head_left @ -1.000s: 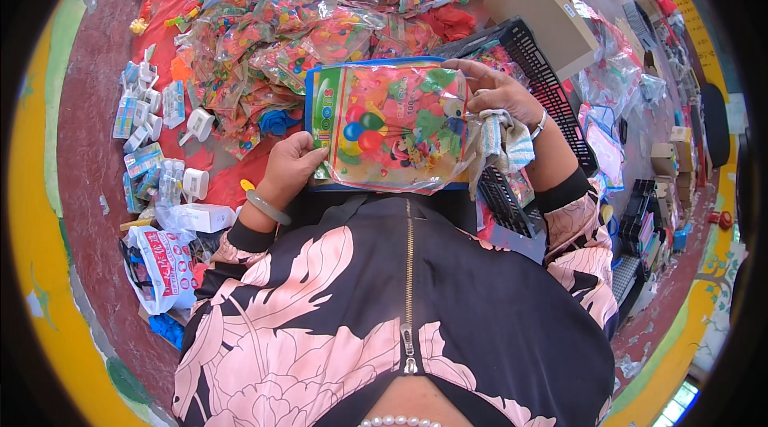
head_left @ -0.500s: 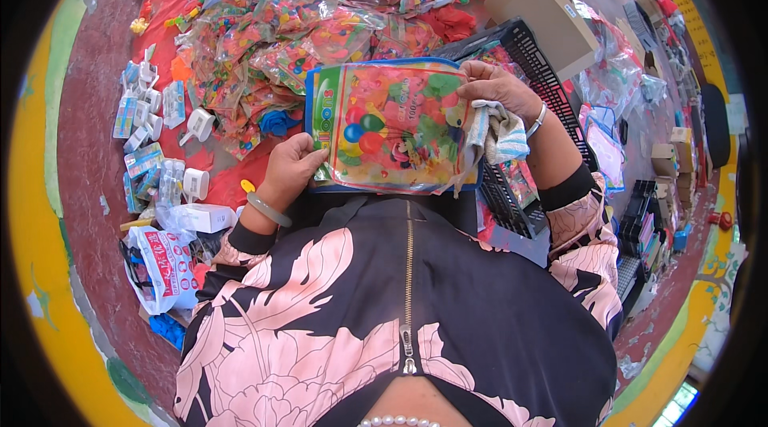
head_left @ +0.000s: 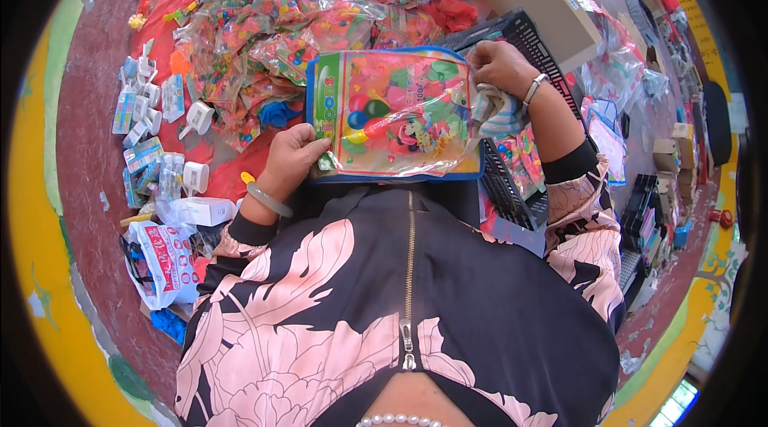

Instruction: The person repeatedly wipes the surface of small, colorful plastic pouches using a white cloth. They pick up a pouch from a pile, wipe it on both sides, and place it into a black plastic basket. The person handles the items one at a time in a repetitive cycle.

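Observation:
A clear flat bag of colourful balloons [head_left: 404,115] lies in front of my body on a larger blue-edged flat backing [head_left: 314,87]. My left hand [head_left: 294,157] is closed on the bag's lower left edge, thumb on top. At the upper right corner, my right hand [head_left: 504,71] has its fingers pinched at the bag's edge. A striped grey-white cloth [head_left: 500,113] hangs below that hand, tucked against its palm. Part of the backing is hidden beneath the bag.
Many similar balloon bags [head_left: 320,27] are heaped on red sheeting beyond my hands. A black plastic crate [head_left: 552,47] stands at the right, beside a cardboard box [head_left: 544,11]. White plastic dispensers [head_left: 200,117] and a printed carrier bag [head_left: 164,263] sit at the left.
My right hand has moved slightly up and right along the bag's edge, with the cloth. The bag's surface looks flatter and smoother. My left hand stays at the left edge.

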The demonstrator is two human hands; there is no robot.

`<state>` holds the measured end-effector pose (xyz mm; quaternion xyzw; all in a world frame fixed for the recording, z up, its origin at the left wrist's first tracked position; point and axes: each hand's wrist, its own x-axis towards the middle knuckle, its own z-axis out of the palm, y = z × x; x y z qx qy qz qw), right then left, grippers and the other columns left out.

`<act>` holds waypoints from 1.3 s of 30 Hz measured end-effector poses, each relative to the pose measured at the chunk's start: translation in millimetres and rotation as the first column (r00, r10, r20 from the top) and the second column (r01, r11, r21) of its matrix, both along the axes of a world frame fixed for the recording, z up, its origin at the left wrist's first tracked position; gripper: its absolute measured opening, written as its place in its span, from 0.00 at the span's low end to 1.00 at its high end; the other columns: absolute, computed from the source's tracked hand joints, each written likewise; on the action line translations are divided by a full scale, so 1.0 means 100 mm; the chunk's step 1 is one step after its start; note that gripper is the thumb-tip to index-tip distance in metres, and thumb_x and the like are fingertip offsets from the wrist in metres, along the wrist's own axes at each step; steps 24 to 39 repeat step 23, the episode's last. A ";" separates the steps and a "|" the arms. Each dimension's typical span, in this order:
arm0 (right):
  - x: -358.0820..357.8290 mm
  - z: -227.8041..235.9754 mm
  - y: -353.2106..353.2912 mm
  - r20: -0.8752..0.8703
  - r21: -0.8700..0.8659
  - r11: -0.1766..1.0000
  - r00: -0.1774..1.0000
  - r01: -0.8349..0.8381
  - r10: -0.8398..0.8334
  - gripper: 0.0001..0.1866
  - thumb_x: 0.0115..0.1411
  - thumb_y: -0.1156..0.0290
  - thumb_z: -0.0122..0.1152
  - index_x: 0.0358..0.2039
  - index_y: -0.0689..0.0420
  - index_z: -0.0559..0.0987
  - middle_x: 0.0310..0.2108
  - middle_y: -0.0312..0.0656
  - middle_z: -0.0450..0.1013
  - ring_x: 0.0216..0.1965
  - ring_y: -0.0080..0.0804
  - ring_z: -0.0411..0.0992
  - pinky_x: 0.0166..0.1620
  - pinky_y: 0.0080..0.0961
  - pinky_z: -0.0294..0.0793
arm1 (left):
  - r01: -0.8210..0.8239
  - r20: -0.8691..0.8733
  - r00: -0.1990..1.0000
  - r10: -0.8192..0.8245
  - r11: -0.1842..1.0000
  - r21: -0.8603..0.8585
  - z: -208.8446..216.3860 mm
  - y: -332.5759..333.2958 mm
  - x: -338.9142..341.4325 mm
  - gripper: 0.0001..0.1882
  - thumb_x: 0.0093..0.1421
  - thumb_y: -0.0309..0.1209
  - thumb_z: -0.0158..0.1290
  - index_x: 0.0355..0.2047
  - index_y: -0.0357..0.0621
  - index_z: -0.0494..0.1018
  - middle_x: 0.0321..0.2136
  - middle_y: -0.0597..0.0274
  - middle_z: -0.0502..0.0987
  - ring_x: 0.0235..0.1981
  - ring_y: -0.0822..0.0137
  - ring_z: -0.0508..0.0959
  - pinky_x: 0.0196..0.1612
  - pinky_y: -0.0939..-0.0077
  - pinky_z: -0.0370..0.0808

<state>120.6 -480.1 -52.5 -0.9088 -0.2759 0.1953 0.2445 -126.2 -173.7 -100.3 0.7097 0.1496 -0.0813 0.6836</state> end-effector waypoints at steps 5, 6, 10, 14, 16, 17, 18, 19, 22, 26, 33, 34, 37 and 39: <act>0.00 0.62 -0.14 0.345 0.259 0.963 0.925 0.071 -0.161 0.08 0.49 0.70 0.61 0.28 0.60 0.78 0.25 0.45 0.75 0.27 0.34 0.74 0.33 0.27 0.72 | -0.003 0.028 1.000 0.002 1.000 0.024 -0.03 -0.04 -0.02 0.11 0.59 0.30 0.54 0.22 0.41 0.69 0.16 0.71 0.70 0.13 0.82 0.67 0.13 0.88 0.63; -0.12 0.81 -0.01 0.418 0.384 0.922 0.879 0.058 -0.229 0.07 0.51 0.70 0.60 0.28 0.60 0.78 0.25 0.44 0.75 0.26 0.33 0.74 0.32 0.26 0.72 | 0.001 0.026 1.000 -0.002 0.999 0.033 -0.04 -0.03 -0.03 0.11 0.59 0.30 0.54 0.21 0.41 0.69 0.16 0.71 0.70 0.13 0.82 0.67 0.13 0.88 0.62; -0.88 1.07 0.74 0.333 0.676 0.736 0.906 -0.035 -0.262 0.07 0.52 0.73 0.58 0.34 0.57 0.77 0.29 0.41 0.75 0.26 0.30 0.73 0.30 0.28 0.72 | 0.006 0.045 0.999 -0.009 0.997 0.072 -0.06 -0.02 -0.03 0.12 0.59 0.31 0.54 0.21 0.39 0.71 0.16 0.71 0.70 0.14 0.82 0.68 0.15 0.87 0.63; -1.61 0.18 1.46 0.694 0.230 0.894 0.709 -0.385 0.127 0.13 0.50 0.71 0.53 0.38 0.55 0.74 0.40 0.41 0.70 0.46 0.38 0.69 0.43 0.37 0.65 | 0.083 0.008 0.996 -0.087 0.975 0.206 -0.16 0.03 -0.03 0.05 0.57 0.27 0.54 0.28 0.38 0.76 0.20 0.69 0.74 0.23 0.78 0.72 0.27 0.79 0.71; -1.80 -0.05 1.47 0.570 -0.013 0.922 0.755 -0.387 0.325 0.20 0.51 0.68 0.53 0.47 0.53 0.72 0.51 0.42 0.67 0.53 0.36 0.66 0.46 0.35 0.65 | -0.115 0.310 0.945 0.109 0.993 0.001 -0.13 -0.10 -0.05 0.08 0.56 0.24 0.53 0.37 0.40 0.77 0.32 0.63 0.79 0.34 0.75 0.76 0.39 0.77 0.73; -1.82 -0.19 1.45 0.598 0.011 0.924 0.743 -0.383 0.300 0.21 0.52 0.67 0.53 0.48 0.54 0.72 0.53 0.42 0.66 0.54 0.37 0.65 0.47 0.36 0.64 | -0.098 0.242 0.965 0.101 0.995 -0.024 -0.13 -0.09 -0.06 0.09 0.56 0.23 0.53 0.37 0.40 0.77 0.34 0.63 0.79 0.36 0.74 0.76 0.41 0.77 0.73; -1.83 -0.29 1.44 0.624 0.035 0.925 0.731 -0.378 0.275 0.23 0.52 0.67 0.53 0.50 0.54 0.71 0.55 0.42 0.65 0.55 0.38 0.64 0.48 0.38 0.64 | -0.081 0.172 0.981 0.089 0.995 -0.050 -0.13 -0.07 -0.08 0.10 0.56 0.23 0.53 0.38 0.40 0.76 0.35 0.62 0.79 0.37 0.74 0.76 0.43 0.77 0.73; -1.80 -0.21 1.41 0.539 -0.045 0.927 0.772 -0.373 0.337 0.25 0.52 0.66 0.52 0.53 0.53 0.70 0.58 0.43 0.62 0.58 0.38 0.61 0.50 0.38 0.62 | -0.068 0.008 0.998 0.068 0.997 -0.026 -0.05 -0.06 -0.09 0.08 0.56 0.24 0.53 0.36 0.40 0.76 0.32 0.63 0.79 0.34 0.75 0.76 0.40 0.80 0.73; -1.73 -0.29 1.31 0.554 -0.123 0.942 0.766 -0.313 0.327 0.25 0.54 0.64 0.49 0.54 0.54 0.69 0.58 0.45 0.63 0.59 0.43 0.59 0.55 0.44 0.58 | 0.027 -0.117 0.993 -0.018 0.997 0.074 -0.08 0.03 -0.08 0.08 0.57 0.25 0.53 0.36 0.39 0.77 0.30 0.63 0.79 0.31 0.76 0.77 0.37 0.84 0.73; -1.72 -0.33 1.26 0.510 -0.181 0.941 0.791 -0.285 0.338 0.26 0.54 0.64 0.50 0.55 0.53 0.68 0.61 0.46 0.58 0.60 0.45 0.58 0.57 0.47 0.57 | 0.034 -0.114 0.993 -0.026 0.997 0.073 -0.08 0.03 -0.06 0.08 0.57 0.25 0.53 0.36 0.39 0.77 0.30 0.63 0.79 0.31 0.76 0.77 0.37 0.84 0.73; -1.72 -0.33 1.26 0.510 -0.181 0.941 0.791 -0.285 0.338 0.26 0.54 0.64 0.50 0.55 0.53 0.68 0.61 0.46 0.58 0.60 0.45 0.58 0.57 0.47 0.57 | 0.034 -0.114 0.993 -0.026 0.997 0.073 -0.08 0.03 -0.06 0.08 0.57 0.25 0.53 0.36 0.39 0.77 0.30 0.63 0.79 0.31 0.76 0.77 0.37 0.84 0.73; -1.72 -0.33 1.26 0.510 -0.181 0.941 0.791 -0.285 0.338 0.26 0.54 0.64 0.50 0.55 0.53 0.68 0.61 0.46 0.58 0.60 0.45 0.58 0.57 0.47 0.57 | 0.034 -0.114 0.993 -0.026 0.997 0.073 -0.08 0.03 -0.06 0.08 0.57 0.25 0.53 0.36 0.39 0.77 0.30 0.63 0.79 0.31 0.76 0.77 0.37 0.84 0.73; -1.72 -0.33 1.26 0.510 -0.181 0.941 0.791 -0.285 0.338 0.26 0.54 0.64 0.50 0.55 0.53 0.68 0.61 0.46 0.58 0.60 0.45 0.58 0.57 0.47 0.57 | 0.034 -0.114 0.993 -0.026 0.997 0.073 -0.08 0.03 -0.06 0.08 0.57 0.25 0.53 0.36 0.39 0.77 0.30 0.63 0.79 0.31 0.76 0.77 0.37 0.84 0.73; -1.72 -0.33 1.26 0.510 -0.181 0.941 0.791 -0.285 0.338 0.26 0.54 0.64 0.50 0.55 0.53 0.68 0.61 0.46 0.58 0.60 0.45 0.58 0.57 0.47 0.57 | 0.034 -0.114 0.993 -0.026 0.997 0.073 -0.08 0.03 -0.06 0.08 0.57 0.25 0.53 0.36 0.39 0.77 0.30 0.63 0.79 0.31 0.76 0.77 0.37 0.84 0.73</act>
